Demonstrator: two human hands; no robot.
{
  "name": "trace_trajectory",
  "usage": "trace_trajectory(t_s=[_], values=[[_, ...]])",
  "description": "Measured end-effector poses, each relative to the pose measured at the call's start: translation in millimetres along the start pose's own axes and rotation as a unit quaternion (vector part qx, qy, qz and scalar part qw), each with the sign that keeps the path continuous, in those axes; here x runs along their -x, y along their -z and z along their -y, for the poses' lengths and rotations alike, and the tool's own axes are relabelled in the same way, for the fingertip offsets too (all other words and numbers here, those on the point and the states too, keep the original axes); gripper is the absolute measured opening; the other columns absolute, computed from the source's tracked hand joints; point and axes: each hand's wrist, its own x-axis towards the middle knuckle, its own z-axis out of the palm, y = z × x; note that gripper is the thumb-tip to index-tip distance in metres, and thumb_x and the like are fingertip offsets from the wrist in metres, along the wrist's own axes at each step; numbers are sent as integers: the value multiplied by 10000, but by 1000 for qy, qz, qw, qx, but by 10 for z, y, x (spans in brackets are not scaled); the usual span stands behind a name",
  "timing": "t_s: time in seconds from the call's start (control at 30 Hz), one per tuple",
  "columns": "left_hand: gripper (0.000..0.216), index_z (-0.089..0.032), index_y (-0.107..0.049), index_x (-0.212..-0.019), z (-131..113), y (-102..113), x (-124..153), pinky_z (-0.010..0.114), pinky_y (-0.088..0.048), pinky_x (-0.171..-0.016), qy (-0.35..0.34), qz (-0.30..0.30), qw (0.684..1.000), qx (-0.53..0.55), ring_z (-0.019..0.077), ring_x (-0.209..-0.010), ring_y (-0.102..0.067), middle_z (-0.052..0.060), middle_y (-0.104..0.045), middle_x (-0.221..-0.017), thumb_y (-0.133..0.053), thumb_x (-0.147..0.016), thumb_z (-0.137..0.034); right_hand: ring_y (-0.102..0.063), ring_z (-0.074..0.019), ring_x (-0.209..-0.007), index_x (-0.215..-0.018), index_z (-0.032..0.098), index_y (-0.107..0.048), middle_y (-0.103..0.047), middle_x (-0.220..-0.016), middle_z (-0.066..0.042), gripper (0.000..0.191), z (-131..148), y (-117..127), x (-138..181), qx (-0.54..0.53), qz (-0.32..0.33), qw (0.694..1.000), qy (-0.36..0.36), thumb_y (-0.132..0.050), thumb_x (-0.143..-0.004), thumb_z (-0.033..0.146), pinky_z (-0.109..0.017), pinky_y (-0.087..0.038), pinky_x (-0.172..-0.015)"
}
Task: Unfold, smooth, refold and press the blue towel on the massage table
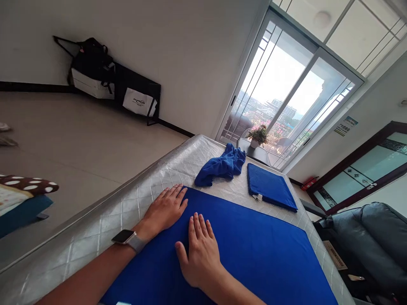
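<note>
A large blue cloth (254, 250) lies spread flat on a table with a quilted silver cover (121, 203). My left hand (165, 208), with a watch on its wrist, rests flat on the cloth's far left corner, fingers stretched out. My right hand (201, 250) lies palm down on the cloth just beside it, fingers together and straight. Neither hand holds anything. Beyond the hands a crumpled blue cloth (221, 165) lies in a heap. A neatly folded blue cloth (270, 187) sits to its right.
A small potted plant (258, 135) stands past the table's far end, before sliding glass doors (286, 93). Black and white bags (108, 80) lean on the left wall. A dark sofa (369, 237) is at right, a spotted cushion (25, 184) at left.
</note>
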Motion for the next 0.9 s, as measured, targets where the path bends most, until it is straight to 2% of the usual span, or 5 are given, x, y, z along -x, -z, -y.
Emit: trace_trajectory(t_s=[0.33,0.53,0.7,0.9], values=[[574,-130,-560,-1405,51,-63,8,525,-338,-1185,-7,2,1000,14,324,-1430,-447,158,-564,-1486,-341,-936,-378,-55,-268,-1542,-1606,120,-164,-86,-1668,-76,732,-60,35,110,7,-7,1000,-25,-343,-1028,531,-524,-116,-1267],[603,-82,-550,-1404,43,-38,1,531,-329,-1187,-10,17,1000,9,331,-1426,-451,193,-546,-1493,-309,-951,-398,-77,-273,-1541,-1612,168,-139,-99,-1668,-61,731,-198,133,306,9,-23,998,-58,-308,-1029,575,-560,-137,-1254],[590,-121,-551,-1414,57,-71,7,521,-314,-1200,7,10,999,29,315,-1440,-434,160,-547,-1502,-340,-943,-405,-83,-279,-1541,-1610,167,-164,-97,-1667,-56,708,-392,218,499,39,-32,994,-99,-274,-1037,568,-571,-159,-1251],[599,-130,-550,-1418,77,-98,11,520,-300,-1205,0,7,999,32,319,-1445,-425,154,-555,-1496,-325,-954,-436,-83,-272,-1541,-1613,204,-118,-62,-1666,-16,745,-765,310,773,45,-38,987,-152,-285,-1019,623,-558,-136,-1258]])
